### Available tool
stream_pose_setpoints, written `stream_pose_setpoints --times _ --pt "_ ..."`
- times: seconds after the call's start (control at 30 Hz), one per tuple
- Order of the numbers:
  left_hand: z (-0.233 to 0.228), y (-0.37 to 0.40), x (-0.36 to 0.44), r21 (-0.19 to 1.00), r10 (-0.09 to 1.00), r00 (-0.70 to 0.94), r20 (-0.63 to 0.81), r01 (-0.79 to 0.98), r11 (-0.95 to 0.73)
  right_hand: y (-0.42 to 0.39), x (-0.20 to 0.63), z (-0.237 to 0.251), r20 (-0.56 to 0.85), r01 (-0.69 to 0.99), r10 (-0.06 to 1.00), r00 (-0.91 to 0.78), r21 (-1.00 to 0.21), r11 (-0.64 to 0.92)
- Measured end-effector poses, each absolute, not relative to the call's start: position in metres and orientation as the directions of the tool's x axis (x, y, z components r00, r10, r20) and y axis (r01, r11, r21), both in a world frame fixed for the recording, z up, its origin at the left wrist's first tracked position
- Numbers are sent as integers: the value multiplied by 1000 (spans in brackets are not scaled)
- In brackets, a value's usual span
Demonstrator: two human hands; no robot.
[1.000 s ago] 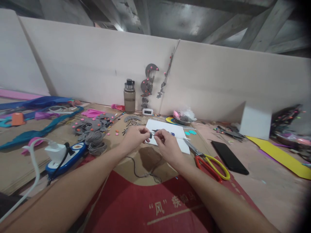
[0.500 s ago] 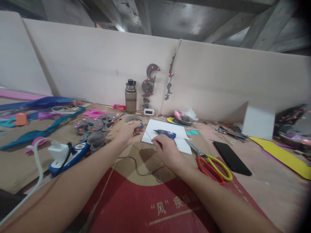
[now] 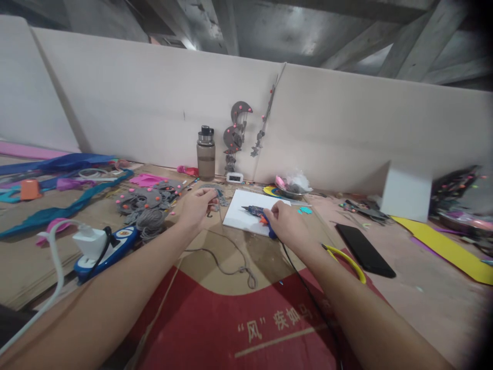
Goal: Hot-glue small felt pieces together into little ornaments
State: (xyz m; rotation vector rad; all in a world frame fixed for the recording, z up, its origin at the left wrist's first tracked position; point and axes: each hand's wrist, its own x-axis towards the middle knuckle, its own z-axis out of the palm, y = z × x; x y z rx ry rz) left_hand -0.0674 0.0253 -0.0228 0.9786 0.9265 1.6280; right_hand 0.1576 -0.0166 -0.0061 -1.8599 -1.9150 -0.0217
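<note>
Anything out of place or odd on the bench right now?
Nothing damaged or spilled. The right hand grips the blue glue gun over the white board; the left hand pinches a small grey piece. The scissors lie partly under the right forearm.

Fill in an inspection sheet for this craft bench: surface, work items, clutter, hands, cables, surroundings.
Surface: brown cardboard over the bench, with a red printed sheet nearest the camera.
Work items: blue glue gun on a white board; small grey piece with a thin grey cord.
Clutter: grey felt cutouts, yarn, scissors, black phone, bottle, yellow sheet.
Hands: left hand pinches the grey piece; right hand grips the glue gun.
Cables: black cord runs from the gun along the right arm; white cable at a charger.
Surroundings: pale partition panels, concrete ceiling.
</note>
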Motion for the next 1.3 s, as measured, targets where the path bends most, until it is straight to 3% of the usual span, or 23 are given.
stream_pose_setpoints --times 0.13,0.37,0.57,0.7,0.77,0.83,0.93,1.03,1.13,1.3 --pt "-24 25 -66 902 962 -184 201 -349 -255 -9 166 -19 117 989 992 36 -144 -19" --pt "-22 19 -62 915 970 -142 199 -327 -236 -4 162 -20 -18 941 992 128 -314 -127" --pt "-24 20 -62 941 971 -135 200 -251 -228 1 165 -32 129 940 988 80 -340 -31" --pt "-20 13 -60 926 907 -209 365 -24 -378 -4 157 -31 453 924 888 72 -367 112" --pt "-14 4 -57 875 852 -206 481 181 -449 -15 144 -24 546 805 837 32 -510 302" --pt "-8 -8 -52 807 815 -167 555 343 -480 -29 127 -16 499 565 866 -28 -707 425" --pt "-2 -22 -43 684 738 -72 671 443 -579 -46 103 -12 391 147 916 -92 -904 401" --pt "0 -29 -36 685 726 -27 687 355 -636 -52 92 -16 280 -115 953 -118 -957 267" --pt "-2 -29 -34 722 749 -30 662 292 -627 -50 94 -19 248 -129 966 -77 -963 237" --pt "-6 -27 -33 771 804 -14 594 296 -564 -47 102 -18 331 68 944 -5 -941 330"
